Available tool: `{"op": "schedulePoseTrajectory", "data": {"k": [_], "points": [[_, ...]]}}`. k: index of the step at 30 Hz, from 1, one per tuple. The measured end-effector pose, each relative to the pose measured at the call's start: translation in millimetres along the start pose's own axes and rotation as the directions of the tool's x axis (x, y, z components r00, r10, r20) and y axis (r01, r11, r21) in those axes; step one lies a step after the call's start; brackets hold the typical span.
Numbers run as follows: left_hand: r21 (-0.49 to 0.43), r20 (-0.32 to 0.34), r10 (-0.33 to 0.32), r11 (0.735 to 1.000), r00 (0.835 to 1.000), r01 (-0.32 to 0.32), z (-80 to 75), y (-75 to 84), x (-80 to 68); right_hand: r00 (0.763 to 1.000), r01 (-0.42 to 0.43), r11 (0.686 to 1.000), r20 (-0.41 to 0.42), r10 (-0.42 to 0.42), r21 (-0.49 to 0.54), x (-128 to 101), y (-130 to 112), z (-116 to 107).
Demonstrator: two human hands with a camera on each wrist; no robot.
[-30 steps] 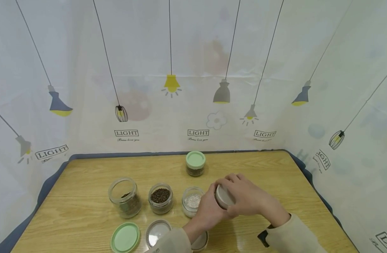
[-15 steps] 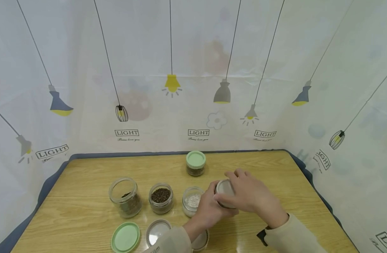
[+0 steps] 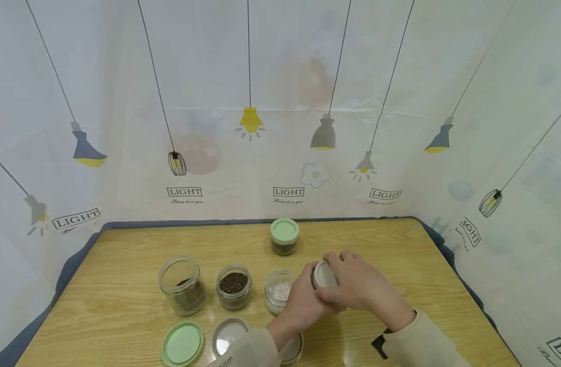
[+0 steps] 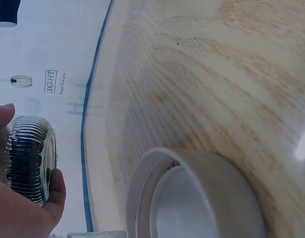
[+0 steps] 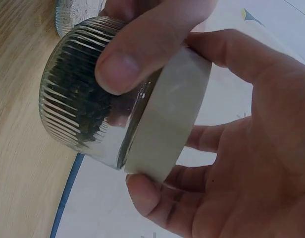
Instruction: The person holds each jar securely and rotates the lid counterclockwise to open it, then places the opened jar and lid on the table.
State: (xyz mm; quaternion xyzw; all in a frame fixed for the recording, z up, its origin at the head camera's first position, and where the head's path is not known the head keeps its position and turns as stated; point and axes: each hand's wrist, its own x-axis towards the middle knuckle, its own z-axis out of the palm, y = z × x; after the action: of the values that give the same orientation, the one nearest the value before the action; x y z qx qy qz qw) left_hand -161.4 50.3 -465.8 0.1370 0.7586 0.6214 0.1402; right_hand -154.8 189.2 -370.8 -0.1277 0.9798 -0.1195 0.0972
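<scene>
A ribbed glass jar (image 5: 68, 101) with dark contents is held tilted above the table. My left hand (image 3: 302, 300) grips its glass body, with the thumb across the side in the right wrist view. A pale grey lid (image 5: 167, 116) sits on the jar's mouth. Thumb and fingers of my right hand (image 3: 360, 283) pinch the rim of that lid. Just left of the hands stands an open jar of white grains (image 3: 279, 291), partly covered by the left hand. Farther left are an open jar of dark beans (image 3: 233, 284) and a taller open jar (image 3: 185, 298), partly filled with dark bits.
A jar with a green lid (image 3: 284, 235) stands at the back of the table. Along the front lie a loose green lid (image 3: 182, 344), a grey lid (image 3: 229, 336) and another grey lid (image 3: 291, 350), partly behind the left forearm. Printed sheeting (image 3: 225, 168) encloses the table.
My right hand's fingers loosened and spread on the lid half a second ago, and now curl round its rim again. The left hand keeps the jar in nearly the same place.
</scene>
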Motion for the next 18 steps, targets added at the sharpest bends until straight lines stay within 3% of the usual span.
{"op": "schedulePoseTrajectory", "data": {"k": [11,15,18], "points": [[0.035,0.013,0.011,0.999,1.0,-0.011,1.3,-2.4,0.1,0.982,0.17,0.981,0.063,-0.176,0.091,-2.9,6.4,-6.1],[-0.025,0.028,0.002,1.0,1.0,-0.001,1.8,-2.0,-0.7,0.984,0.178,0.983,0.004,-0.178,0.05,-5.2,5.7,-9.2],[-0.059,0.031,-0.014,0.998,0.999,0.016,2.4,-1.4,-1.0,0.992,0.114,0.993,-0.051,-0.115,-0.027,-5.9,3.6,-10.5]]}}
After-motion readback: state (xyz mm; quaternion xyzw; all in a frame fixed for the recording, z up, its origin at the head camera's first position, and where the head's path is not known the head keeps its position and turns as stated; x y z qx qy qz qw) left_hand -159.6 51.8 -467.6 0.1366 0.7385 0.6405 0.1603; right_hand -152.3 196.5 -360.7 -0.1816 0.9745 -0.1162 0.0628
